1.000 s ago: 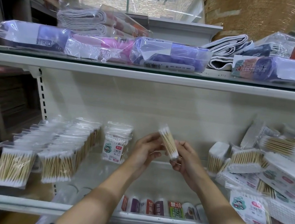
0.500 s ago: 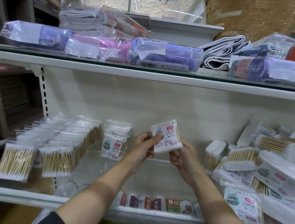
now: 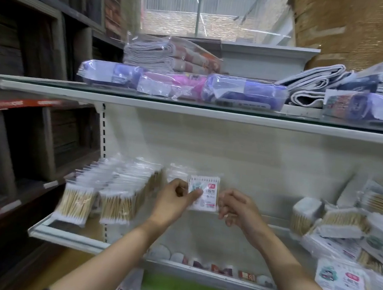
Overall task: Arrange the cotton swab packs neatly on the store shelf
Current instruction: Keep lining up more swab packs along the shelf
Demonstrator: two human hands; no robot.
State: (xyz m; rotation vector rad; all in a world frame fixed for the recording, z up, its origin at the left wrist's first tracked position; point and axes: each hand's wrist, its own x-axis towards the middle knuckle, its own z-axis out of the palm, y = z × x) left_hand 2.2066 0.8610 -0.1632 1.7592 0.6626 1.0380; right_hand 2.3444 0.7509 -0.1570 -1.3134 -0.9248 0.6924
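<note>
A small cotton swab pack [image 3: 206, 195] with a white printed label faces me, held upright above the middle of the white shelf [image 3: 65, 235]. My left hand [image 3: 174, 201] pinches its left edge, thumb on the front. My right hand [image 3: 236, 207] has curled fingers at the pack's right edge; whether it still holds the pack is unclear. Two tidy rows of swab packs [image 3: 109, 190] stand on the shelf's left. Behind my left hand, a further upright pack [image 3: 178, 172] is partly hidden. A loose heap of swab packs [image 3: 348, 227] lies on the right.
The shelf above [image 3: 189, 109] carries wrapped tissue packs and folded cloths. Dark wooden cubbies [image 3: 21, 125] stand to the left. Small rolls [image 3: 219, 268] line the shelf below the front edge. Bare shelf floor lies between the rows and the heap.
The pack has turned from edge-on to label facing me. Both hands carried it leftward and toward the back, near the upright pack. The camera view has shifted too.
</note>
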